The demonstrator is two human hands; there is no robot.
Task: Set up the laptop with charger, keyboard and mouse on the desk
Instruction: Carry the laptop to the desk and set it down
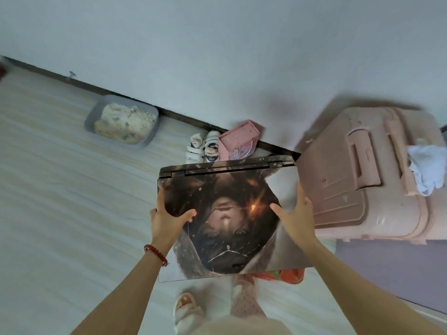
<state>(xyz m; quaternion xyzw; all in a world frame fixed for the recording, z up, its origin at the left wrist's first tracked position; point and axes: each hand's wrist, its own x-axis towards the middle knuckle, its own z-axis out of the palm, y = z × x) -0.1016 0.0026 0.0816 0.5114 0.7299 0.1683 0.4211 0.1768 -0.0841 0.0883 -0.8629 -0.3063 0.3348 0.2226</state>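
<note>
Closed flat laptop with dark printed portrait skin (225, 218) carried level; left hand (167, 218) & right hand (295, 213) clasp opposite edges, thumbs on lid. Keep it level w/ both grips firm until the surface, not in view.

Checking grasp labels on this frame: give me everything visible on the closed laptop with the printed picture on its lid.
The closed laptop with a dark printed picture skin across its lid is carried roughly flat above the pale floor, hinge edge away from the person. The skin shows an illustrated figure with an orange spark; the lid corners look silvery. The left hand grips its left edge, thumb on the lid; the right hand grips its right edge likewise. Nothing else touches it. No cable is visible.
</note>
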